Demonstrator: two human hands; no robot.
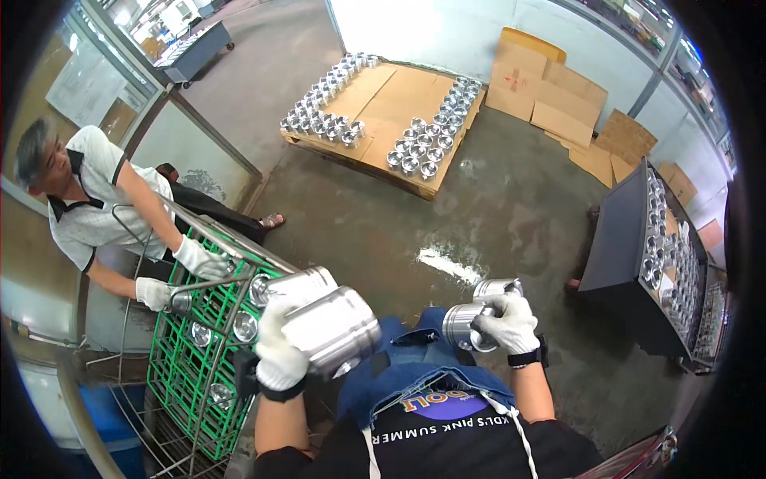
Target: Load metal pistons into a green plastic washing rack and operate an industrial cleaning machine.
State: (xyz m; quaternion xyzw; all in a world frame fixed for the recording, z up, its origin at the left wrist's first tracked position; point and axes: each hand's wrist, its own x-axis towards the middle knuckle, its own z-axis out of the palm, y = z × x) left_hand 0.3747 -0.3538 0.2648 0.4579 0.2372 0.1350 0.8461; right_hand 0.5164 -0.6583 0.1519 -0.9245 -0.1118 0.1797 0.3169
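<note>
Left hand (281, 350): gloved, closed on two silver pistons, the nearer left piston (339, 323) tipped sideways, the farther left piston (307, 281) behind it; fingertips hidden.
Right hand (515, 326): gloved, gripping two more, nearer right piston (457, 326) and farther right piston (496, 288), held out before the body.
Paired metal: two pistons close together per hand; a shifting grip could let them knock and nick.
Drop risk: smooth round walls, fabric gloves, one grip shared by two; either piston could slide out.
Green wire rack (171, 375): overlaps left pair in view, contact can't be told; a leftward swing could clip its frame.
Co-worker (116, 211): both arms at the same rack; crossed reaches could bump.
Floor (511, 199): shiny patch, maybe wet; a slip with both hands loaded leaves none free.
</note>
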